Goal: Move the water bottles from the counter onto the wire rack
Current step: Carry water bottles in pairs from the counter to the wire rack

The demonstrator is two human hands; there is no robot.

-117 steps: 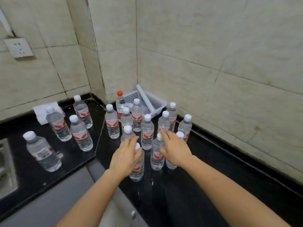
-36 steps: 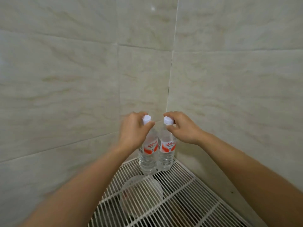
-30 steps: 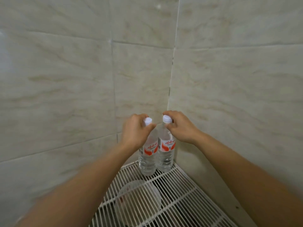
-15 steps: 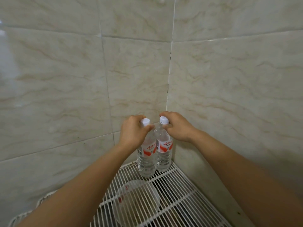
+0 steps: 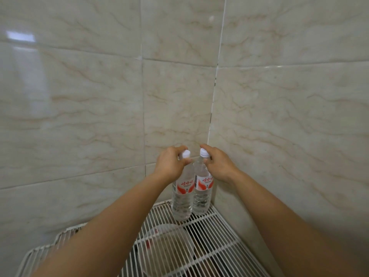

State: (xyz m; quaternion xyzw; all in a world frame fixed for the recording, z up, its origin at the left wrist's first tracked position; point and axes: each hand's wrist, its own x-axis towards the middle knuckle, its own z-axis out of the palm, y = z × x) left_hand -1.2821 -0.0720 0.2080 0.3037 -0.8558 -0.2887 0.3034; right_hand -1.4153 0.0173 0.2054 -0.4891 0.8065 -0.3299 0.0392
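On the wire rack (image 5: 225, 234), each hand grips its bottle's neck: left hand (image 5: 169, 166), right hand (image 5: 219, 166).

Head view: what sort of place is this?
Probably a home kitchen or utility corner. Glossy marble-look wall tiles meet at a corner, a white wire rack stands against them, and the left hand and right hand grip two water bottles standing on it.

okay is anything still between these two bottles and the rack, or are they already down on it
Nothing visible stands in the way. Both the left bottle and right bottle appear to rest upright on the wire rack in the corner, each gripped near its cap.
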